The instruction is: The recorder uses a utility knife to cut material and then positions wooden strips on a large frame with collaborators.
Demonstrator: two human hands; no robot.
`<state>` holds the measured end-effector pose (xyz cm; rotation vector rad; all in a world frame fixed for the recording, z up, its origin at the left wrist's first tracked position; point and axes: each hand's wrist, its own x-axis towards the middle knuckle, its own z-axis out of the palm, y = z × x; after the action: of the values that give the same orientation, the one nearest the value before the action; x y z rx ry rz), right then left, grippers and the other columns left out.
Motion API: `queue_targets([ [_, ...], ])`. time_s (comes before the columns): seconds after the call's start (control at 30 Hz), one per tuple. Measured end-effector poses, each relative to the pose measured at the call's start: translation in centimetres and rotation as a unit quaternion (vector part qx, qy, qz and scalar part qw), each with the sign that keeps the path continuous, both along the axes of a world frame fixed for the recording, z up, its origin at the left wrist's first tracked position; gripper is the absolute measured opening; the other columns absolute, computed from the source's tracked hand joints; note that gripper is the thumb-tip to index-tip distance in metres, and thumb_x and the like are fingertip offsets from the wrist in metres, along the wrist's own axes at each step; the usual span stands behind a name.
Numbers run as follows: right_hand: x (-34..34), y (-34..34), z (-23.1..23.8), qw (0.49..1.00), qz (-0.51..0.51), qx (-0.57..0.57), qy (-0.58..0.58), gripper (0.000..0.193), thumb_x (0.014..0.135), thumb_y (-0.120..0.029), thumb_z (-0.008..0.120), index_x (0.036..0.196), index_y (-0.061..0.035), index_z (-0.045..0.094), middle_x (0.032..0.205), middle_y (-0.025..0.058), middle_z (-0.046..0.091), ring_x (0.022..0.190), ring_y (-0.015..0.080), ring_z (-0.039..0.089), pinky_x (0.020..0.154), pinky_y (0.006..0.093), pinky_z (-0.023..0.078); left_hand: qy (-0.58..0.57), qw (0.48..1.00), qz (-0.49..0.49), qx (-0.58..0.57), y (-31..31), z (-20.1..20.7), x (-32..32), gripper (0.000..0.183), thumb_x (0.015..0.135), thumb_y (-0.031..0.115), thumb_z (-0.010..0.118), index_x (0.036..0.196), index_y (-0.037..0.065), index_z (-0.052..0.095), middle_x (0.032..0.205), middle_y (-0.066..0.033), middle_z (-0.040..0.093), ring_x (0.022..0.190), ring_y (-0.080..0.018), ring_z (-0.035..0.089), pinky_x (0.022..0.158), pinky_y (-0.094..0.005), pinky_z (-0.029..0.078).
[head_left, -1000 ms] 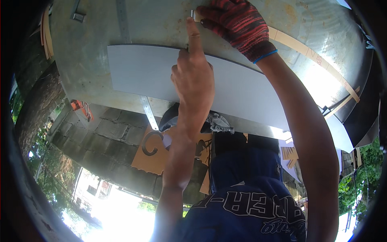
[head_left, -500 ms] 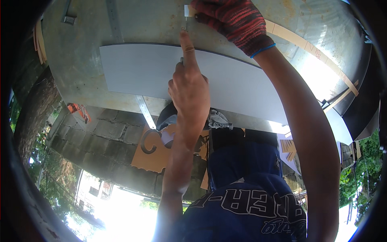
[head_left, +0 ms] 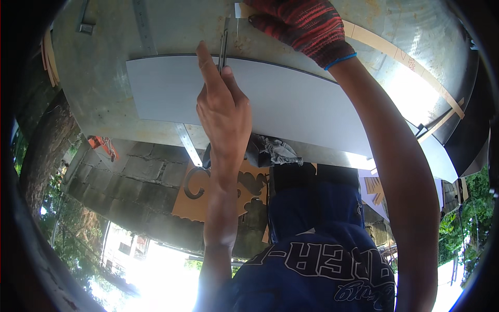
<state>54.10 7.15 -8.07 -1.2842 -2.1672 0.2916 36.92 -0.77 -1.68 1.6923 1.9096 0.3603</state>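
Observation:
My left hand (head_left: 223, 104), bare, grips a slim metal tool (head_left: 223, 49) pointing away from me; its exact kind is unclear. The index finger lies stretched along the tool's left side. Under this hand is a long, curved pale-grey sheet (head_left: 296, 99) with a dark far edge. My right hand (head_left: 306, 26), in a red and black knit glove, is partly cut off by the upper edge. Its fingers close on a small white-and-tan piece (head_left: 240, 10), from which a thin pale line hangs. The tool's tip is just left of that line.
The sheet lies on a worn metal tabletop (head_left: 99, 83). A steel ruler (head_left: 188, 145) sticks out at the near edge; another ruler (head_left: 143, 26) lies farther back. A curved tan strip (head_left: 400, 57) runs along the right. Below are a cut-out brown board (head_left: 192, 203) and an orange object (head_left: 104, 145).
My left hand has shifted left and slightly nearer. Its index finger has swung left, exposing the metal tool. The gloved right hand has barely moved.

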Motion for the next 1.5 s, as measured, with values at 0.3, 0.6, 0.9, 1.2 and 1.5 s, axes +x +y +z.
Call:
queue_targets([
  [0.3,-1.1,-0.7,0.4,0.994,-0.049,0.018,-0.098,0.036,0.075,-0.031,0.069,0.101,-0.0082,0.064,0.097,0.0098,0.060,0.083,0.0288,0.058,0.070,0.0401,0.049,-0.190,0.965,0.130,0.129,-1.1,-4.7,-2.5,0.017,0.099,0.011,0.039,0.106,-0.004,0.044,0.059,-0.0080,0.048,0.045,-0.0129,0.045,0.040,-0.0289,0.035],
  [0.6,-1.8,-2.7,-0.5,0.994,-0.057,0.030,-0.084,0.030,0.067,-0.024,0.076,0.096,-0.0242,0.070,0.088,0.0000,0.063,0.082,0.0229,0.062,0.068,0.0358,0.052,-0.242,0.940,0.194,0.141,-1.6,-5.6,-2.6,0.026,0.101,0.025,0.037,0.104,-0.001,0.042,0.064,-0.0057,0.048,0.049,-0.0108,0.046,0.040,-0.0241,0.035],
  [0.9,-1.8,-2.8,-0.7,0.998,-0.027,-0.012,0.057,0.025,0.073,-0.020,0.073,0.097,-0.0131,0.068,0.094,0.0062,0.064,0.084,0.0267,0.061,0.077,0.0374,0.050,-0.121,0.965,0.139,0.184,-0.9,-5.7,-2.7,0.043,0.097,0.009,0.045,0.135,-0.005,0.035,0.069,-0.0110,0.060,0.052,-0.0159,0.059,0.044,-0.0283,0.046],
  [1.2,-1.7,-2.7,0.2,0.997,-0.034,-0.045,0.051,0.026,0.072,-0.020,0.074,0.095,-0.0107,0.068,0.098,0.0081,0.064,0.087,0.0265,0.061,0.078,0.0386,0.048,0.030,0.989,-0.050,0.139,-1.3,-3.8,-1.0,0.071,0.076,-0.012,0.056,0.140,0.016,0.044,0.065,-0.0104,0.058,0.051,-0.0239,0.060,0.048,-0.0374,0.050],
  [1.5,-1.8,-2.7,-0.3,0.998,-0.044,-0.031,0.029,0.024,0.073,-0.021,0.073,0.094,-0.0105,0.069,0.099,0.0081,0.064,0.087,0.0280,0.060,0.078,0.0387,0.048,0.070,0.986,-0.058,0.142,-1.0,-3.8,-0.5,0.074,0.075,-0.012,0.057,0.141,0.017,0.041,0.060,-0.0088,0.054,0.047,-0.0224,0.057,0.046,-0.0395,0.047],
])
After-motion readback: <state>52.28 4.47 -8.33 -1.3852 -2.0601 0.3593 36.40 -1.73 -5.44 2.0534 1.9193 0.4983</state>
